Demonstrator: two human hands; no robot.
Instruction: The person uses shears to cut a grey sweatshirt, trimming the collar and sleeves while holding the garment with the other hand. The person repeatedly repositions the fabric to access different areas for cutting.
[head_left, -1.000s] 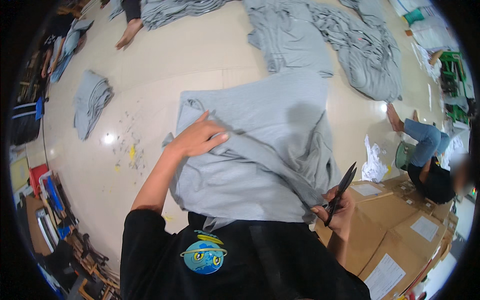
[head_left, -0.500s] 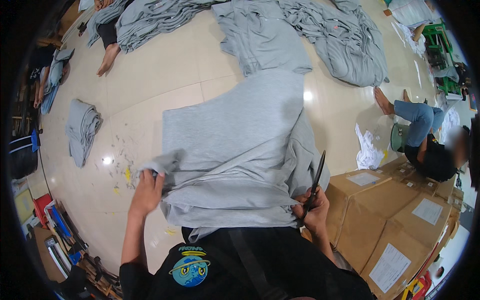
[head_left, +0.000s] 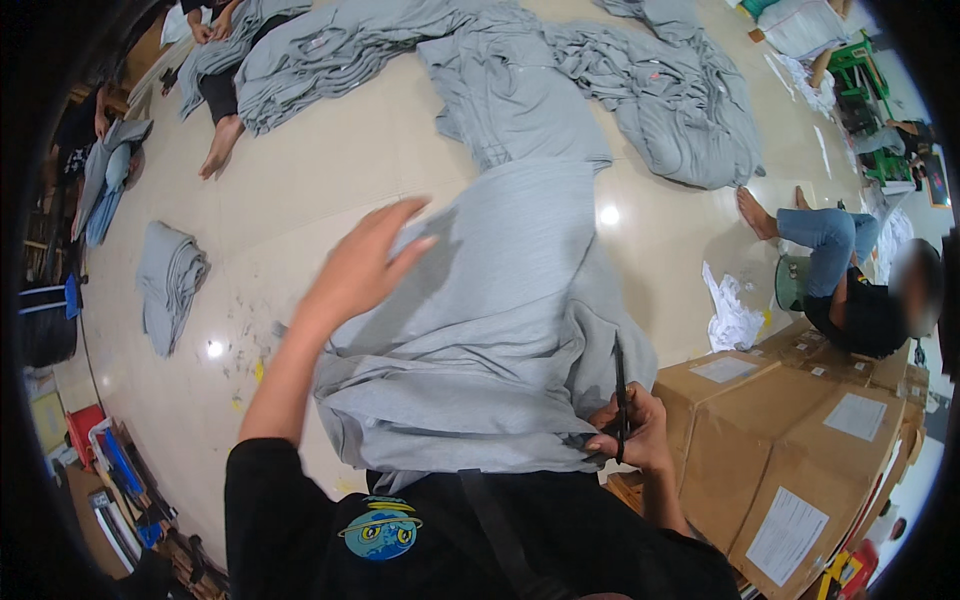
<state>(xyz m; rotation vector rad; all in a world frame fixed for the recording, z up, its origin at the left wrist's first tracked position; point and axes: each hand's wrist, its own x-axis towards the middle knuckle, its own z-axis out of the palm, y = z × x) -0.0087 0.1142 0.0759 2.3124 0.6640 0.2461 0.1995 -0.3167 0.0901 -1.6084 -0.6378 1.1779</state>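
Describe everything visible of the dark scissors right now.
The scissors are almost black, slim and seen nearly edge-on, so whether the metallic-looking blades are fully closed is unclear. They point toward the picture's top, in front of the grey cloth, near its right side. The right hand grips the handle end, partly hiding it.

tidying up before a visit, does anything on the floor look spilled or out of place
Yes: small dark and yellow bits are scattered on the floor left of the held grey cloth, and a crumpled white heap lies near the cardboard box. Both look like stray litter, though their material is unclear.
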